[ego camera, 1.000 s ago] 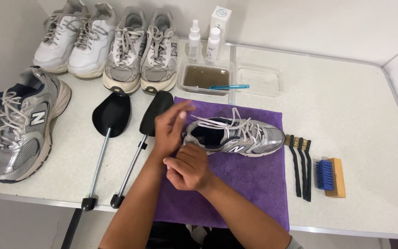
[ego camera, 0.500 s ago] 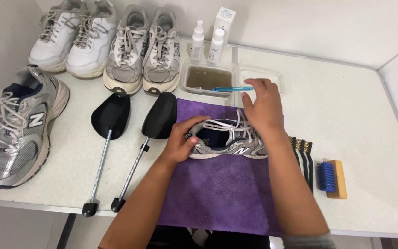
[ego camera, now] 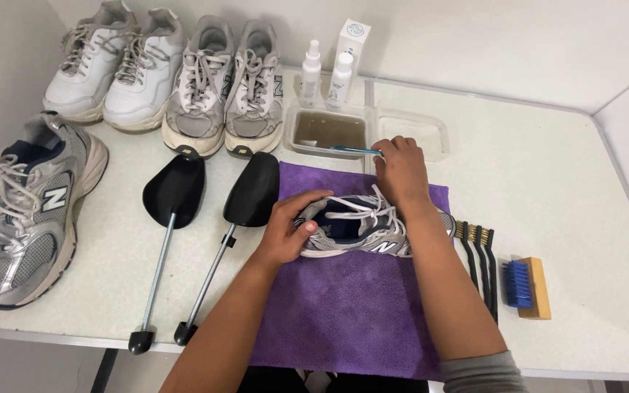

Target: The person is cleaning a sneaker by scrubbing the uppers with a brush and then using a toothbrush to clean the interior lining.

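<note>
A silver and navy sneaker (ego camera: pixel 358 231) lies on its side on a purple cloth (ego camera: pixel 351 313). My left hand (ego camera: pixel 290 227) grips its heel and collar. My right hand (ego camera: pixel 400 169) reaches past the shoe to the back edge of the cloth. Its fingers close on the handle of a thin blue toothbrush (ego camera: pixel 352 150) that rests across a clear tub of brownish water (ego camera: pixel 329 129).
Two black shoe trees (ego camera: pixel 176 218) lie left of the cloth. A matching sneaker (ego camera: pixel 27 211) sits at far left, two more pairs (ego camera: pixel 176 73) at the back. Two white bottles (ego camera: pixel 325 69), a box, an empty clear tray (ego camera: pixel 420 131), three wire brushes (ego camera: pixel 478 255) and a blue-bristled wooden brush (ego camera: pixel 524 285) lie around.
My right hand left the shoe, reached back across the cloth to the water tub, and has closed on the blue toothbrush handle. My left hand shifted onto the sneaker's heel.
</note>
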